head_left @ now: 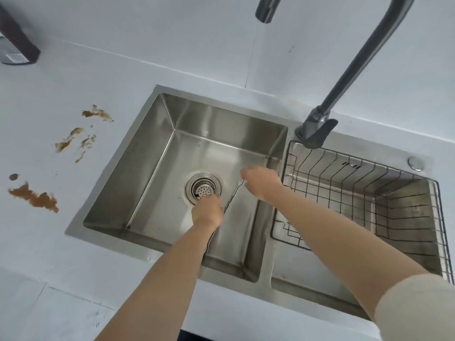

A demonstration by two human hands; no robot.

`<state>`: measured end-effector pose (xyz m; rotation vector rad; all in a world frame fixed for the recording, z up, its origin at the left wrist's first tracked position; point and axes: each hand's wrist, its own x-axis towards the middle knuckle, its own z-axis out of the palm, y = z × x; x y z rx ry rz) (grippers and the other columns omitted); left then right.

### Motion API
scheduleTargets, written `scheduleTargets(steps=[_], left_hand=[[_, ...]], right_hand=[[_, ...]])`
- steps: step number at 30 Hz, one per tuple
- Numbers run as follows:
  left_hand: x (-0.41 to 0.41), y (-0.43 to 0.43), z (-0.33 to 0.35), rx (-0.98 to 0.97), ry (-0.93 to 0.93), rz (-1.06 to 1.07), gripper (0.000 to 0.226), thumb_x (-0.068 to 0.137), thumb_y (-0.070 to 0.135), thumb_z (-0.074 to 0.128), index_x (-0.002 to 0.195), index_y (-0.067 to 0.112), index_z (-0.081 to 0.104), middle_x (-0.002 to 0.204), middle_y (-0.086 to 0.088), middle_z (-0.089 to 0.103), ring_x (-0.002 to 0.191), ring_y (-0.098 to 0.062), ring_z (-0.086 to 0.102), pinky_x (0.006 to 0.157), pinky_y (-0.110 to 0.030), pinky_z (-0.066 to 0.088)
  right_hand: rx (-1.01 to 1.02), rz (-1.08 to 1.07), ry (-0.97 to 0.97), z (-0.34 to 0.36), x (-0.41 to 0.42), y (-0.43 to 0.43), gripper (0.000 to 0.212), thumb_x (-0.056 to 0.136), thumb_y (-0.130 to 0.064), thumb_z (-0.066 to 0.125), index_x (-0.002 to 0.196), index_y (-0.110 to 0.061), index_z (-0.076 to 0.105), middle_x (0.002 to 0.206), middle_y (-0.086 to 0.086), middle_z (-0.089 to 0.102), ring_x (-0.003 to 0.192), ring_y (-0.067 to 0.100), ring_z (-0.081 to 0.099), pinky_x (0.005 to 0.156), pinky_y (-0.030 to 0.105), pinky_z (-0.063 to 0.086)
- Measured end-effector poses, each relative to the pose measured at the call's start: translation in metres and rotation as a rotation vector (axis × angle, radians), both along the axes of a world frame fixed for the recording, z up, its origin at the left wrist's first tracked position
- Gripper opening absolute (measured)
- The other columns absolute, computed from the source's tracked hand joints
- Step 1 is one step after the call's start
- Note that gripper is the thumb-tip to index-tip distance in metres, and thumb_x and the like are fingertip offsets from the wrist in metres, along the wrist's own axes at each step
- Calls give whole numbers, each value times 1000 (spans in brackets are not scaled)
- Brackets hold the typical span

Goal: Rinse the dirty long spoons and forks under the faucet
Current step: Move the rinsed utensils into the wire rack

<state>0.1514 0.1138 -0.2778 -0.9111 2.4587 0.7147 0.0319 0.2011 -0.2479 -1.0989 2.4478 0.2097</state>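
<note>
Both my hands are down inside the left basin of the steel sink [147, 173]. My left hand [207, 210] grips the handle end of a long thin fork [234, 195], beside the round drain strainer [203, 190]. The fork runs up and right, its tines near my right hand [261, 181], whose fingers are at the fork's head; the grip there is blurred. The dark faucet spout [267, 11] hangs high above the basin, with a thin stream of water [258, 45] falling from it.
A black wire drying basket [369, 183] fills the right basin. The faucet base and lever [316, 131] stand behind the divider. Brown stains [37, 198] mark the white counter on the left. A dark object [17, 43] sits at the far left corner.
</note>
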Motion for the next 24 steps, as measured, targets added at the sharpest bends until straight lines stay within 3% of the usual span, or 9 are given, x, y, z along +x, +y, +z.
scheduleTargets(steps=[5, 9, 17, 24], left_hand=[[7, -4, -40, 66, -87, -18, 21, 86, 6, 48, 103, 8, 60, 111, -13, 65, 105, -32, 60, 79, -35, 49], [3, -4, -60, 98, -147, -56, 25, 88, 5, 48, 112, 8, 56, 119, -12, 61, 110, -31, 57, 85, -36, 49], [1, -7, -81, 40, -239, -142, 31, 89, 5, 43, 118, 7, 53, 124, -13, 58, 117, -32, 53, 91, -36, 46], [0, -8, -89, 94, -264, -106, 27, 86, 3, 49, 111, 5, 57, 118, -14, 61, 113, -32, 54, 86, -36, 49]], right_hand=[[129, 49, -61, -50, 9, -21, 38, 86, 9, 39, 118, -8, 50, 120, 13, 53, 108, 32, 55, 72, 34, 40], [182, 73, -80, -73, 14, -26, 41, 85, 10, 43, 122, -6, 46, 124, 15, 49, 112, 33, 55, 79, 37, 46], [232, 196, -60, -96, 19, -40, 36, 88, 4, 40, 123, -4, 47, 129, 18, 39, 103, 37, 56, 68, 36, 37], [284, 503, 9, -107, 22, -45, 36, 92, 4, 35, 124, -1, 51, 126, 16, 50, 110, 34, 56, 78, 37, 45]])
